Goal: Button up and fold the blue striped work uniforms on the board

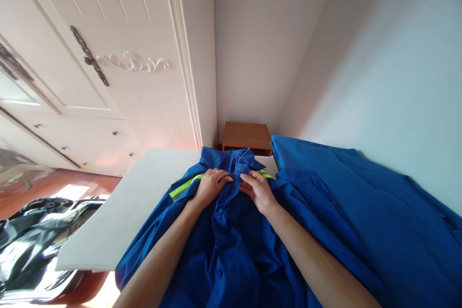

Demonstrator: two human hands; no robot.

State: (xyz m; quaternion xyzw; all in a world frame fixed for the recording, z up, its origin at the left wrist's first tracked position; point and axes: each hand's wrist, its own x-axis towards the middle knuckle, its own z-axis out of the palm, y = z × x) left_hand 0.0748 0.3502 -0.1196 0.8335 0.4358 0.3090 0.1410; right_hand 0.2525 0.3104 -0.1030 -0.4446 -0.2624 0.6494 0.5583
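A blue long-sleeved work shirt (238,260) with yellow-green reflective strips lies front up, its collar pointing away from me. My left hand (212,185) is closed on the front placket just below the collar, thumb toward the middle. Beside it, my right hand (257,190) pinches the placket edge near the collar between thumb and fingers. Dark blue buttons run down the shirt front below my hands. Whether a button is between my fingers is too small to tell.
Under the shirt is a white board (133,202). Blue fabric (361,202) covers a surface along the right wall. A small wooden cabinet (247,134) stands beyond the collar. A white wardrobe (144,33) rises at left, with a cluttered dark item (32,240) on the floor below.
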